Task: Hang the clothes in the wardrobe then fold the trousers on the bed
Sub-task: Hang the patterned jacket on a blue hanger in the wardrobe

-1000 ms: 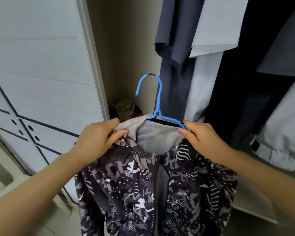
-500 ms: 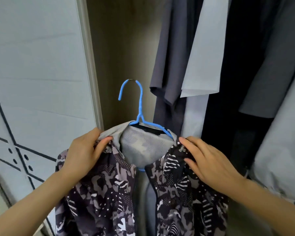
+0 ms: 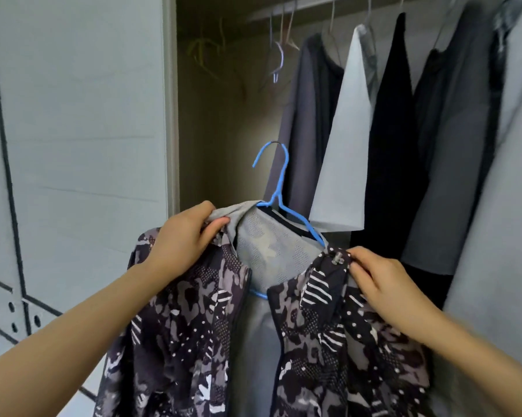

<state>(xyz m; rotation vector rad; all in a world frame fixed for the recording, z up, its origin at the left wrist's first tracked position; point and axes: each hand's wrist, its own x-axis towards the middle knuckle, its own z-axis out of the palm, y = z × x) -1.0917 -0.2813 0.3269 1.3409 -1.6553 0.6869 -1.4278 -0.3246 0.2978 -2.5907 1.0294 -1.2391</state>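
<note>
The wardrobe rail runs left to right, well above the patterned jacket. The jacket hangs lengthwise down below the rail on a blue hanger, hook pointing up. The left hand grips the collar and is nearer the rail; the right hand pinches the other shoulder in its fingers. The lift is probably straight up.

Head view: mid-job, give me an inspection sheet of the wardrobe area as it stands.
Surface: nothing seen; no bed or table in view.
Job's things: patterned jacket draped on blue hanger, hook free in the air below the rail, not yet hung; trousers not in view.
Clutter: empty hangers on the rail, blurred.
Hands: left hand grips the jacket's grey collar; right hand pinches the other collar edge.
Cables: nothing seen.
Surroundings: wardrobe door at left; hung clothes, grey, pale and black, at right.
</note>
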